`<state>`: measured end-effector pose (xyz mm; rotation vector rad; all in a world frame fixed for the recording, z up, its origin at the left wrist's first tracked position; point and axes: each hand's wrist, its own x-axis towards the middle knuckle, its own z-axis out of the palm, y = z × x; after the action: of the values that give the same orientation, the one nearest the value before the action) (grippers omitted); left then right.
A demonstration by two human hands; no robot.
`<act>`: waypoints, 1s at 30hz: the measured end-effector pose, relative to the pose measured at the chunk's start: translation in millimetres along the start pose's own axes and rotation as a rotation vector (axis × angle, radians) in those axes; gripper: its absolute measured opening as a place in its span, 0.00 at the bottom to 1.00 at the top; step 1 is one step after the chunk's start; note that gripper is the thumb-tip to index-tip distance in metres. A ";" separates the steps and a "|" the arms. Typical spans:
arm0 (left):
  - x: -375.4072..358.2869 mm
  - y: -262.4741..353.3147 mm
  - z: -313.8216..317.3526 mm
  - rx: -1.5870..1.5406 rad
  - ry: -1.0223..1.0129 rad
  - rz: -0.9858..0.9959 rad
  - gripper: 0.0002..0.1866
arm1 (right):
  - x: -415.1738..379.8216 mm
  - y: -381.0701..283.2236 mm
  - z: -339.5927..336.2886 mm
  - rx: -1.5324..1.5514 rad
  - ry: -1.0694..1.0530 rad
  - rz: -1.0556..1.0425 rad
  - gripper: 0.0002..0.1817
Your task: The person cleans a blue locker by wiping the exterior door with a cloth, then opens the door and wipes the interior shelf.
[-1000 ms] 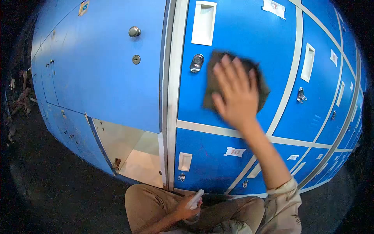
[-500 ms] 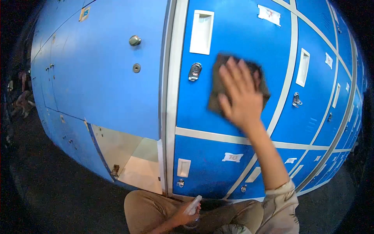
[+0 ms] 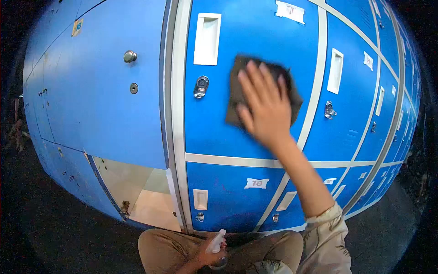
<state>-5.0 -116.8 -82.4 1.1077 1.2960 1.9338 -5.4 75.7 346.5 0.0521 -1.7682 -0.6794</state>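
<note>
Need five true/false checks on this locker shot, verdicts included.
1. The right hand lies over a dark cloth on a blue locker door. True.
2. The left hand is empty. False: the left hand holds a spray bottle.
3. The paper label on the door beneath reads 10. True.
4. The lower-left compartment is closed. False: the compartment stands open.
5. The round knob is below the keyhole lock. False: the knob is above the lock.

A dark cloth lies spread against a blue door, a spray bottle tilted below.
</note>
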 end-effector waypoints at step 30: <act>-2.1 14.4 1.9 0.006 0.019 -0.155 0.27 | -32.1 44.2 -20.7 0.042 -0.055 -0.030 0.35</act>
<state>-2.3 -123.1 -69.4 0.9636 1.3569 1.8311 36.9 115.8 342.2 0.0898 -1.8382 -0.6711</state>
